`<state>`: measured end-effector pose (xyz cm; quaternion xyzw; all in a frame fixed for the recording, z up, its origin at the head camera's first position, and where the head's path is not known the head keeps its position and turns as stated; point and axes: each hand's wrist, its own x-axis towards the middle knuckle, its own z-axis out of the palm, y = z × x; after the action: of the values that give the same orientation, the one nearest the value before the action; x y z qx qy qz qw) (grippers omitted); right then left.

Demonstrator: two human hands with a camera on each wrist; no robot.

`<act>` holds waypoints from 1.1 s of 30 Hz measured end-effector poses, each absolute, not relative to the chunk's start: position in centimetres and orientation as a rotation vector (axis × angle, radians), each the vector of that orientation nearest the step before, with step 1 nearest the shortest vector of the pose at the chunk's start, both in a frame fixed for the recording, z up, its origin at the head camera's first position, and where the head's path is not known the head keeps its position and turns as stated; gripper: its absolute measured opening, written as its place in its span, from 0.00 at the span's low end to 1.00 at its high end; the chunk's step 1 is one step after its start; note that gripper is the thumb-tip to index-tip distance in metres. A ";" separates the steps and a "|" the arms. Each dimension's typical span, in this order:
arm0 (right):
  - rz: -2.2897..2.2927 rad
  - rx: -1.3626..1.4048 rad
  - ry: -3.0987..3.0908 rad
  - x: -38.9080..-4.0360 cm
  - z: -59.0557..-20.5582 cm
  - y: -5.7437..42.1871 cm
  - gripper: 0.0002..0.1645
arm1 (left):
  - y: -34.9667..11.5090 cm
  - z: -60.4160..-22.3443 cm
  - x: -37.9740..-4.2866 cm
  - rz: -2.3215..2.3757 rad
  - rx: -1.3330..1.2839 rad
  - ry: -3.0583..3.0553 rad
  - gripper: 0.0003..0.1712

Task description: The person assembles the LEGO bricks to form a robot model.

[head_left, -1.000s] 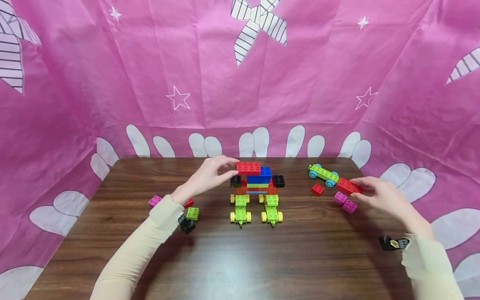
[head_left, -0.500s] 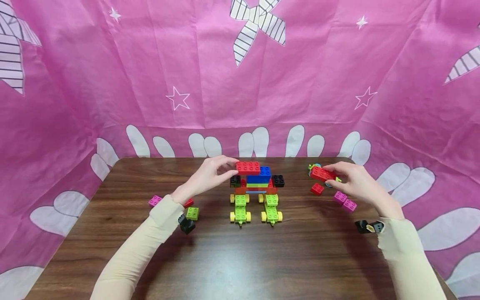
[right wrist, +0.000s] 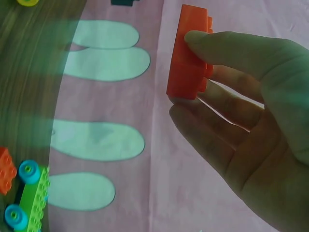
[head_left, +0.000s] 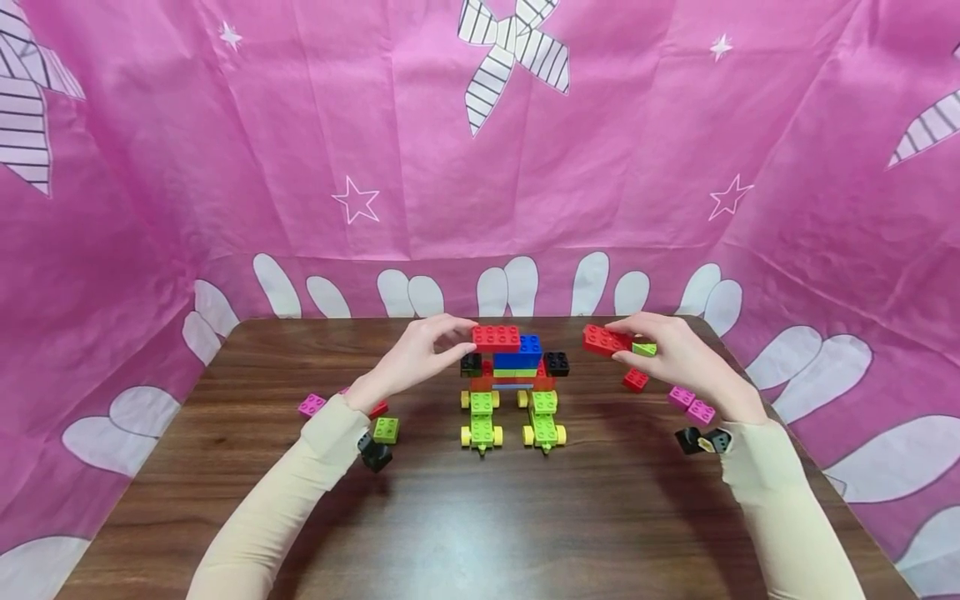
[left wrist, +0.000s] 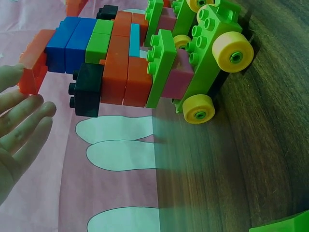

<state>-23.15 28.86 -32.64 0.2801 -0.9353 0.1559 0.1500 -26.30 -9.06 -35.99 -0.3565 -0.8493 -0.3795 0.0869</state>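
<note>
In the middle of the table stands a tower of toy bricks on yellow-wheeled lime bases (head_left: pixel 481 421), with blue bricks (head_left: pixel 517 358) near its top and black bricks (head_left: pixel 557 362) jutting out at the sides. A long red brick (head_left: pixel 495 337) lies across the top, overhanging to the left. My left hand (head_left: pixel 420 354) pinches the left end of this brick between thumb and fingers. To the right of the tower, my right hand (head_left: pixel 678 354) holds another long red brick (right wrist: pixel 188 58) in the air, thumb on one face and fingers opposite.
A lime wheeled base with blue wheels (right wrist: pixel 31 200) lies behind my right hand. Near it are a small red brick (head_left: pixel 635 380) and two magenta bricks (head_left: pixel 691 404). By my left forearm are a lime brick (head_left: pixel 386 430), a magenta brick (head_left: pixel 311 405) and a partly hidden red brick (head_left: pixel 378 409).
My right hand has lifted the long red brick from beside the blue-wheeled base and carried it left toward the tower. The left hand has stayed at the top brick.
</note>
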 end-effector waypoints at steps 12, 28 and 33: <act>0.464 0.957 -2.655 -24.2 -31.0 26.1 0.24 | -9.0 -36.0 -26.4 -1.127 -1.074 -2.513 0.19; 0.442 1.067 -2.673 -24.3 -30.4 23.3 0.23 | -9.2 -36.2 -26.4 -1.130 -1.069 -2.520 0.19; 0.433 1.098 -2.689 -24.5 -30.4 22.7 0.23 | -9.1 -36.2 -26.4 -1.128 -1.077 -2.508 0.19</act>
<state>-24.50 22.71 -30.44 0.3720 -0.9108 0.1468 0.1022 -26.41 -9.11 -36.21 -0.3631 -0.8455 -0.3802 0.0938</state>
